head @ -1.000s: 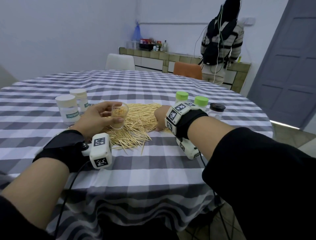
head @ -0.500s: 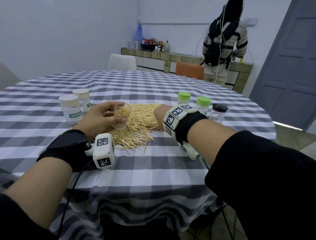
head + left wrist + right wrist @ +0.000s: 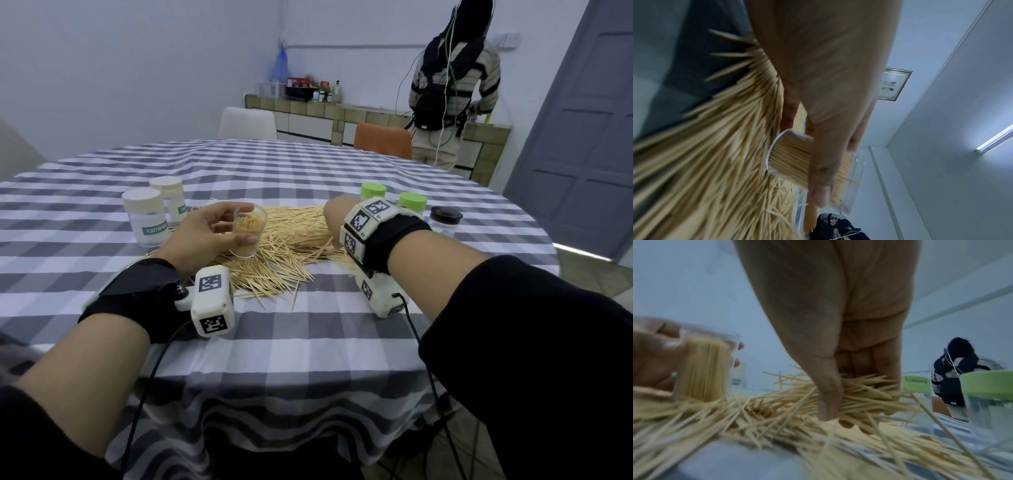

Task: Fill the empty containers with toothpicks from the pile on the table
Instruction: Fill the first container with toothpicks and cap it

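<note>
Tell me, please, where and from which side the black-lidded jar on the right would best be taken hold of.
Grip the black-lidded jar round its clear body just under the lid, coming from its right or far side. It stands upright, and the right hand and a green-lidded jar crowd its left, so that side looks awkward.

Capped jars (image 3: pixel 143 219) left, green-lidded jars (image 3: pixel 412 202) right of toothpick pile (image 3: pixel 291 240).

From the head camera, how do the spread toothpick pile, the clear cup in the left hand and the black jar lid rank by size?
1. Tan toothpick pile, the widest.
2. Clear plastic cup, held by the left hand.
3. Round black jar lid, though it sits farther away, so this is unsure.
</note>
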